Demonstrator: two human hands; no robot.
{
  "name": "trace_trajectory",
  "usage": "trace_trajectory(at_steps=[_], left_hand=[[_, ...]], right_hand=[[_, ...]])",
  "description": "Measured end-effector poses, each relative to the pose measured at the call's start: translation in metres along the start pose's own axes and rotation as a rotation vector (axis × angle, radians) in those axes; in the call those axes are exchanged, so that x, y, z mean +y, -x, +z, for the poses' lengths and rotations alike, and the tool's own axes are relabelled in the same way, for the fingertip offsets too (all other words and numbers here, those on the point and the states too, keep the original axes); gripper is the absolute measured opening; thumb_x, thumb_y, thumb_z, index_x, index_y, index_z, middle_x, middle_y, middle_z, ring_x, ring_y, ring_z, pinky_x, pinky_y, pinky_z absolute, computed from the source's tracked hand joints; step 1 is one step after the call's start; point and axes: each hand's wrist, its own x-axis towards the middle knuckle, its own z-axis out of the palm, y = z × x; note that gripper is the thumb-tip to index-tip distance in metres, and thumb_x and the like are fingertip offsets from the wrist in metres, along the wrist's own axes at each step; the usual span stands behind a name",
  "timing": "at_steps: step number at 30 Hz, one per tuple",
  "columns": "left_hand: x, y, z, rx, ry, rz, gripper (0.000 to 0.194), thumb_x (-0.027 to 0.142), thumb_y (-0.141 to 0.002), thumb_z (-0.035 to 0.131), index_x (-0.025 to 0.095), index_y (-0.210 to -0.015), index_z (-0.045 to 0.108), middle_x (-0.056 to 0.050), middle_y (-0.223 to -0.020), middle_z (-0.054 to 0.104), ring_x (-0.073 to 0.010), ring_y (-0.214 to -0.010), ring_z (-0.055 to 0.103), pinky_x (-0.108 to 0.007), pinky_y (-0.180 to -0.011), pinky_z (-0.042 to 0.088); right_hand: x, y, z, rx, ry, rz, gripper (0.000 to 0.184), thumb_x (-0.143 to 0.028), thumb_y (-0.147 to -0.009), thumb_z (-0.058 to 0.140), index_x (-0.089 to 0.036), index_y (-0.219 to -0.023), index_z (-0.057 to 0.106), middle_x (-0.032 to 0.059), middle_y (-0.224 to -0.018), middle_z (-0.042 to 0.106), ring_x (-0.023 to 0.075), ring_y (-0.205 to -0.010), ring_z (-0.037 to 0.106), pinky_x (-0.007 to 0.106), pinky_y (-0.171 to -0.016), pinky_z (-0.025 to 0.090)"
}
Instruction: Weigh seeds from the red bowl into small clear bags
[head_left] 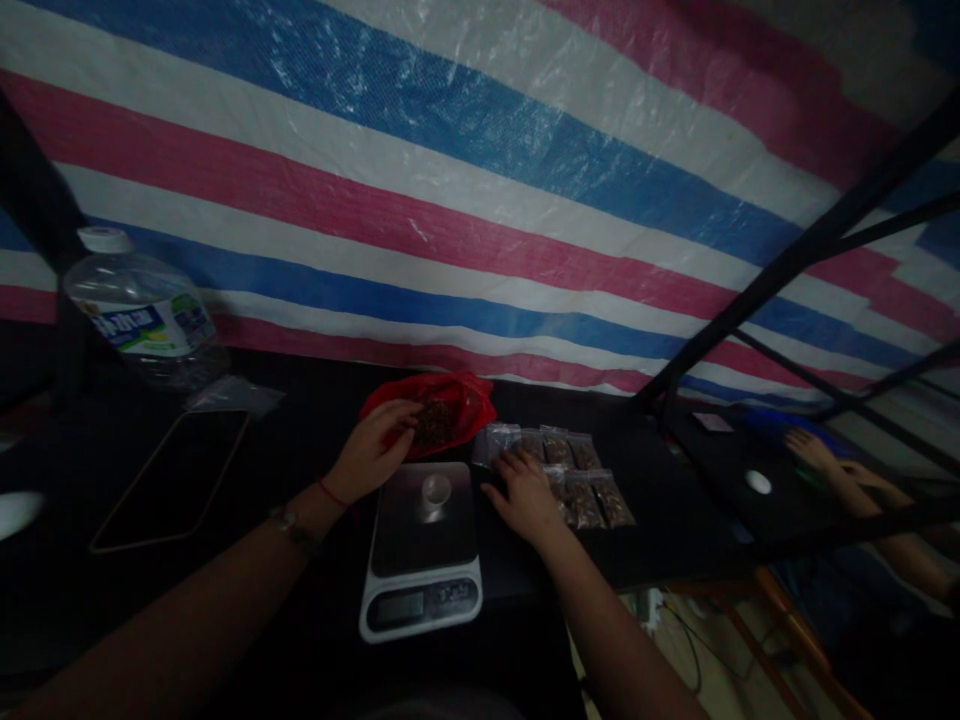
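Observation:
My left hand (pixel 375 448) reaches over the near left rim of a red plastic bag (pixel 480 400), its fingertips at the small brown dried pieces (pixel 435 424) inside. Its fingers are stretched, with the thumb apart. Just in front of the bag lies a white digital scale (pixel 421 610) with a dark plate, and a small clear cup (pixel 436 490) stands on it. My right hand (pixel 527 494), fingers spread, rests at the left end of several small zip bags (pixel 581 497) filled with brown pieces. An unfilled-looking clear bag (pixel 499 437) lies by its fingertips.
A large clear bottle (pixel 150 320) stands at the back left, beside a crumpled clear bag (pixel 240 397) and a phone (pixel 176 480). Striped plastic sheeting (pixel 450 230) hangs behind the black table. Past a dark metal frame (pixel 750 300), another person's hands (pixel 814 452) show at the right.

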Motion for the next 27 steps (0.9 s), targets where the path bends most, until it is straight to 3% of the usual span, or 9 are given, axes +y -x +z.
trace_trajectory(at_steps=[3,6,9,11,14,17,19,23,27], left_hand=[[-0.001,0.000,-0.001,0.007,-0.032,0.006,0.031,0.019,-0.083,0.049,0.016,-0.112,0.059,-0.010,-0.111,0.062,-0.0192,-0.096,0.062,-0.036,-0.090,0.051],[-0.003,0.001,-0.001,-0.004,-0.046,0.023,0.031,0.017,-0.083,0.048,0.016,-0.112,0.058,-0.009,-0.110,0.061,-0.0174,-0.093,0.062,-0.033,-0.087,0.052],[-0.005,0.002,-0.001,-0.022,-0.068,0.041,0.029,0.018,-0.084,0.048,0.016,-0.111,0.059,-0.009,-0.109,0.062,-0.0166,-0.092,0.063,-0.031,-0.085,0.052],[-0.006,0.002,-0.001,-0.033,-0.097,0.056,0.028,0.019,-0.085,0.047,0.016,-0.110,0.060,-0.009,-0.108,0.063,-0.0177,-0.096,0.062,-0.032,-0.086,0.052],[-0.008,0.002,0.000,-0.097,-0.120,0.070,0.025,0.020,-0.086,0.046,0.017,-0.104,0.063,-0.007,-0.100,0.067,-0.0173,-0.094,0.063,-0.031,-0.086,0.052],[-0.008,0.003,0.002,-0.159,-0.128,0.084,0.025,0.018,-0.085,0.045,0.018,-0.099,0.066,-0.006,-0.093,0.069,-0.0161,-0.087,0.065,-0.030,-0.083,0.052],[-0.007,0.004,0.003,-0.167,-0.129,0.100,0.025,0.017,-0.083,0.046,0.019,-0.097,0.067,-0.005,-0.092,0.070,-0.0161,-0.085,0.065,-0.030,-0.082,0.053],[-0.005,0.003,0.003,-0.179,-0.123,0.118,0.025,0.016,-0.082,0.047,0.019,-0.095,0.068,-0.005,-0.091,0.070,-0.0162,-0.084,0.066,-0.029,-0.079,0.053],[-0.006,0.002,0.003,-0.167,-0.099,0.107,0.025,0.016,-0.081,0.048,0.020,-0.093,0.069,-0.005,-0.088,0.071,-0.0170,-0.083,0.066,-0.030,-0.078,0.053]], right_hand=[[-0.007,-0.006,0.001,-0.029,0.036,0.016,0.048,-0.043,-0.089,0.047,-0.016,-0.128,0.055,0.0125,-0.136,0.050,0.0313,-0.134,0.032,0.048,-0.109,0.027],[-0.008,-0.016,-0.002,-0.086,0.034,-0.036,0.047,-0.035,-0.091,0.043,-0.013,-0.131,0.051,0.0144,-0.138,0.048,0.0271,-0.130,0.039,0.042,-0.108,0.029],[-0.005,-0.024,-0.008,-0.110,0.025,-0.105,0.039,-0.026,-0.090,0.042,-0.016,-0.125,0.056,0.0109,-0.133,0.053,0.0238,-0.126,0.044,0.038,-0.108,0.030],[0.003,-0.028,-0.015,-0.019,0.031,-0.044,0.035,-0.024,-0.091,0.041,-0.018,-0.119,0.060,0.0092,-0.128,0.057,0.0220,-0.122,0.047,0.035,-0.106,0.031],[0.021,-0.031,-0.027,0.109,0.094,0.239,0.036,-0.032,-0.093,0.038,-0.016,-0.113,0.062,0.0137,-0.116,0.062,0.0220,-0.109,0.056,0.034,-0.098,0.037],[0.039,-0.034,-0.032,0.019,0.170,0.472,0.045,-0.047,-0.088,0.045,-0.011,-0.110,0.062,0.0186,-0.105,0.065,0.0269,-0.099,0.061,0.036,-0.086,0.043],[0.044,-0.038,-0.031,-0.059,0.181,0.487,0.047,-0.051,-0.084,0.049,-0.011,-0.106,0.063,0.0187,-0.099,0.067,0.0278,-0.095,0.063,0.036,-0.081,0.045],[0.042,-0.048,-0.024,-0.085,0.166,0.432,0.042,-0.049,-0.080,0.055,-0.013,-0.100,0.064,0.0163,-0.094,0.069,0.0265,-0.091,0.065,0.033,-0.078,0.045],[0.046,-0.056,-0.025,0.000,0.083,0.434,0.033,-0.034,-0.078,0.059,-0.015,-0.104,0.063,0.0139,-0.094,0.067,0.0242,-0.088,0.065,0.031,-0.077,0.047]])
